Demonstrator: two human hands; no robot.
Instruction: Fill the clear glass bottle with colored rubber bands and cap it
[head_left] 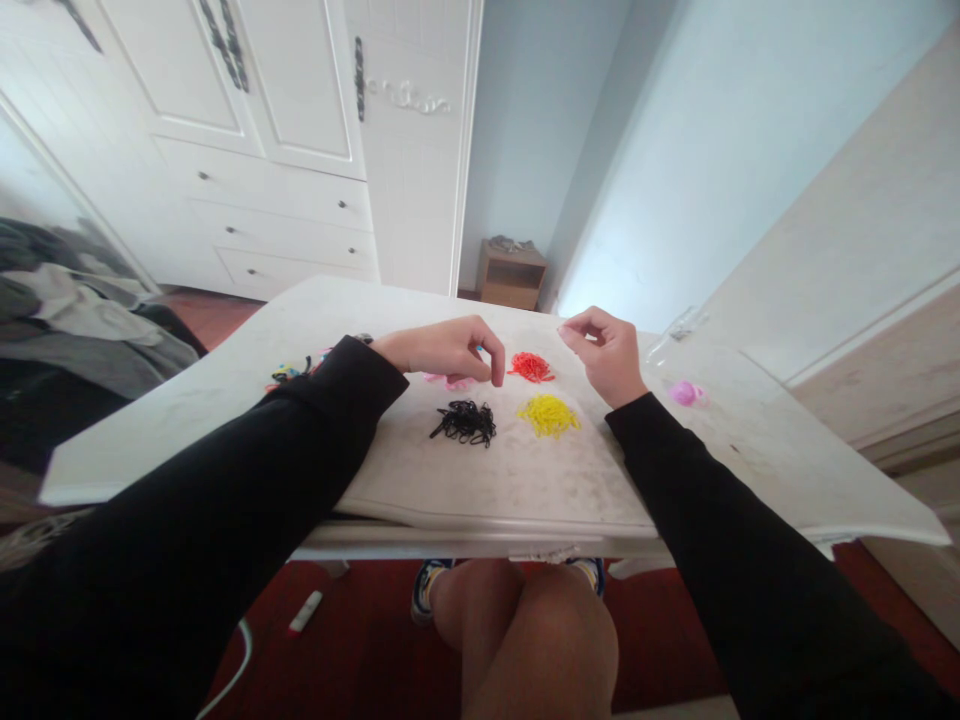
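Note:
My left hand (450,350) hovers over the table with its fingers curled down, thumb and index tips close together; what they hold, if anything, is hidden. Partly under it lies a pile of pink rubber bands (448,382). Between my hands sits a heap of red rubber bands (532,367). My right hand (606,352) is raised to the right of it, fingers pinched together at something too small to make out. Nearer to me are a black rubber band pile (466,423) and a yellow one (550,415).
Mixed coloured bands (289,372) lie beyond my left forearm. On the right of the white table (510,490) are a clear container (675,338) lying on its side and a small pink-purple object (684,393). A white wardrobe (300,220) stands behind.

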